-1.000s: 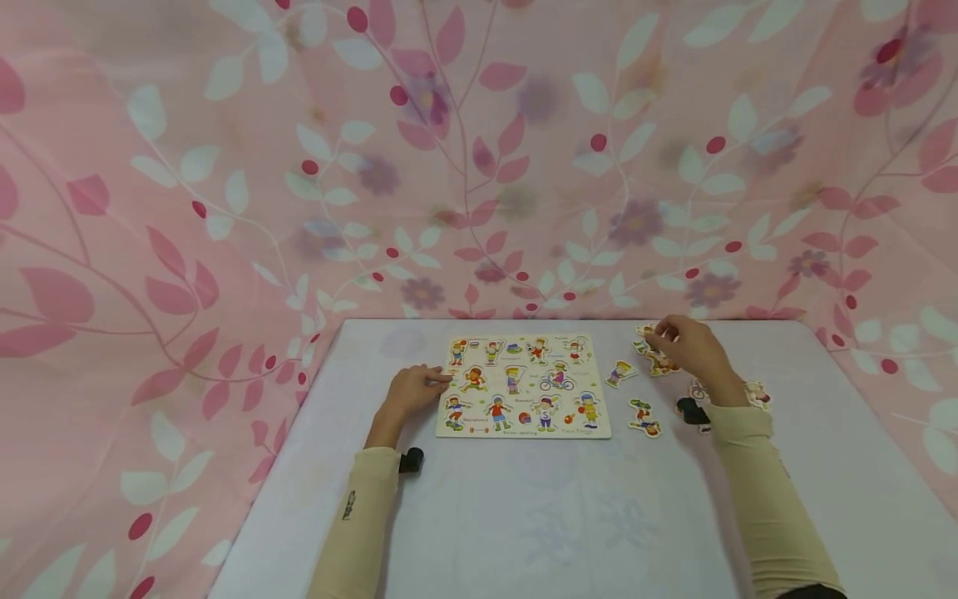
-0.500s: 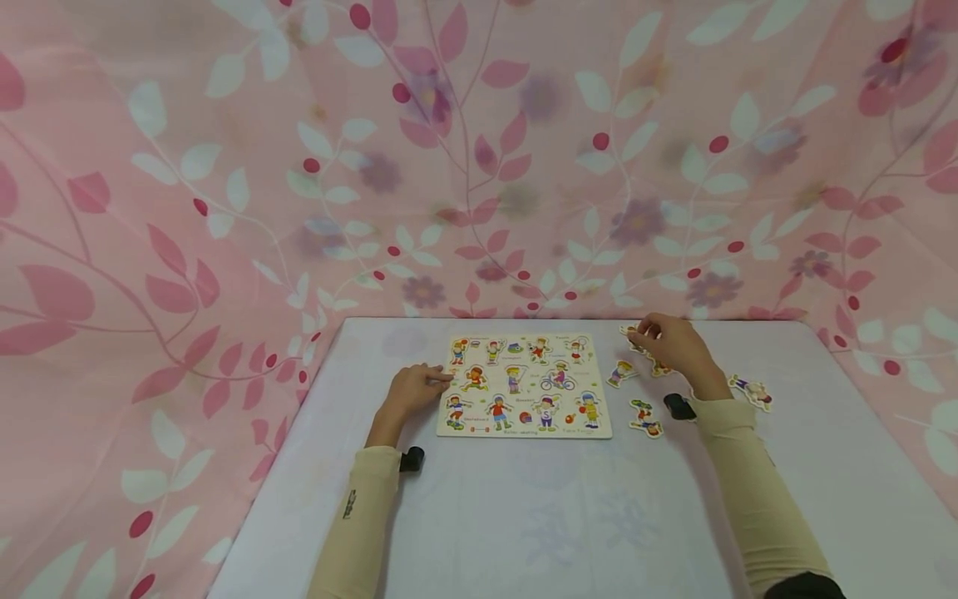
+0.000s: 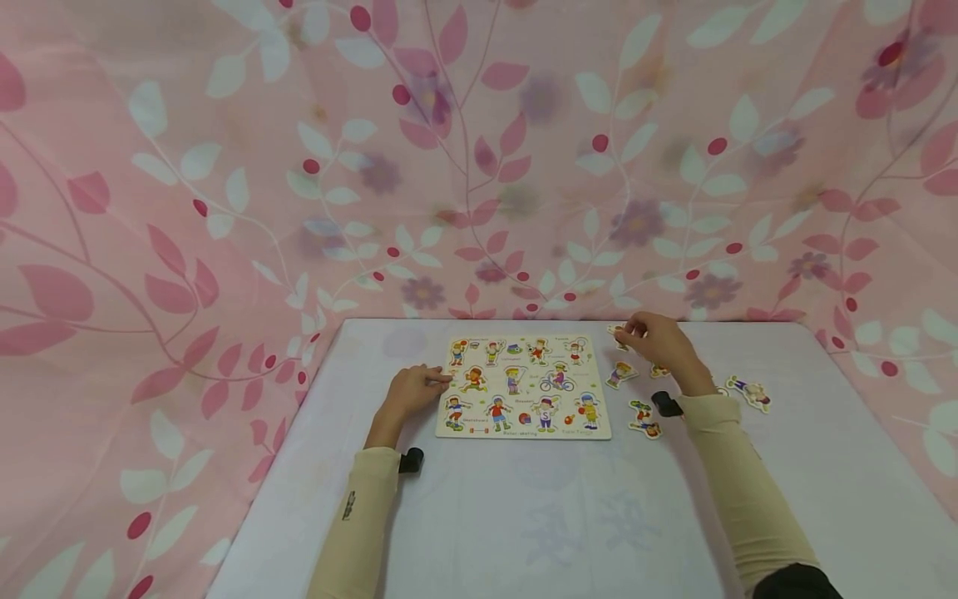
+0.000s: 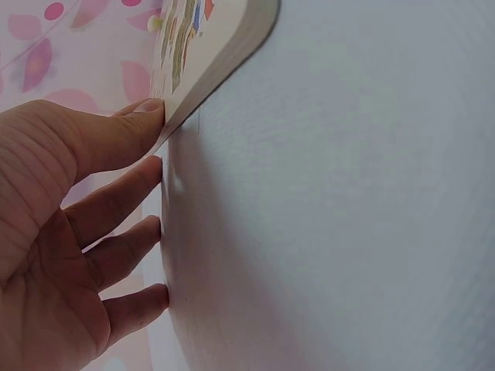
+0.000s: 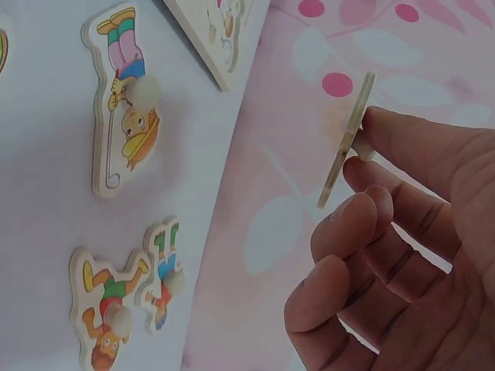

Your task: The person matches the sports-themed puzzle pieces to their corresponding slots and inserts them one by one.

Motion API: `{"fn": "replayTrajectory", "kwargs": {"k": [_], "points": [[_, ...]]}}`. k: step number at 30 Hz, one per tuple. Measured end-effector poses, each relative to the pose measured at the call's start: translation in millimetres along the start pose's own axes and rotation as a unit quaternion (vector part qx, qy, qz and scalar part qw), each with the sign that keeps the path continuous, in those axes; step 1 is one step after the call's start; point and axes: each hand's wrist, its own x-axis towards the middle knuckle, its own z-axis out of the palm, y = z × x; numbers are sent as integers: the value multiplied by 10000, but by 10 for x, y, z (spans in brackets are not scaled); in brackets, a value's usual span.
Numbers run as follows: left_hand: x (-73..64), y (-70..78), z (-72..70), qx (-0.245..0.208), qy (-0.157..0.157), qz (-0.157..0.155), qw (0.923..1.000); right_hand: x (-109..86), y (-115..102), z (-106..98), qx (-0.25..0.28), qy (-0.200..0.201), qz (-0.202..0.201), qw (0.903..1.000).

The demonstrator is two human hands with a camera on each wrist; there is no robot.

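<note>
My right hand [image 3: 662, 343] pinches a flat wooden puzzle piece [image 5: 346, 143] by its small knob, with thumb and index finger. The right wrist view catches that piece edge-on, its picture hidden, and the head view places it off the far right corner of the puzzle board [image 3: 476, 403]. Over at the board's left edge, my left hand [image 3: 410, 391] has its thumb against the side and the other fingertips reaching down at the tabletop. Nearest the raised piece lies a golfer piece [image 5: 128, 100] with a round knob.
Two pieces, a running figure [image 5: 108, 309] and a smaller figure [image 5: 164, 278], lie close together, partly behind my right hand in the head view. A skateboarder piece [image 3: 644, 419] and another piece [image 3: 748, 393] lie right of the board. A floral curtain [image 3: 479, 166] stands behind the table.
My right hand has moved left, carrying the pinched puzzle piece from above the other pieces toward the board's far right corner. My left hand has stayed at the board's edge.
</note>
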Motion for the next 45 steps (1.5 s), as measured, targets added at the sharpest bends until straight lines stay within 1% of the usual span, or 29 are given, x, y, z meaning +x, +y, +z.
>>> {"fn": "replayTrajectory", "kwargs": {"k": [5,9,12,18,26,35,38,45], "points": [[-7,12,-3,-7,21,-25,10000,58,-15,75,117,55,-58,9999],[-3,9,6,-25,-25,-89,10000,88,-24,130,219,22,-54,9997],[0,6,12,-22,-65,-142,9999,117,-35,179,222,-14,-72,9997],[-1,-4,17,46,-11,-106,9999,203,-44,317,188,-59,-198,9996],[-6,-4,25,-10,17,-118,9999,296,-85,498,163,-196,-128,9996],[0,-32,27,-14,-13,-51,10000,353,-102,660,6,-354,-20,9994],[-3,-33,28,16,0,-57,10000,354,-140,682,-84,-386,-66,9992],[-4,-16,30,14,12,-57,10000,358,-210,719,-370,-496,14,9981]]}}
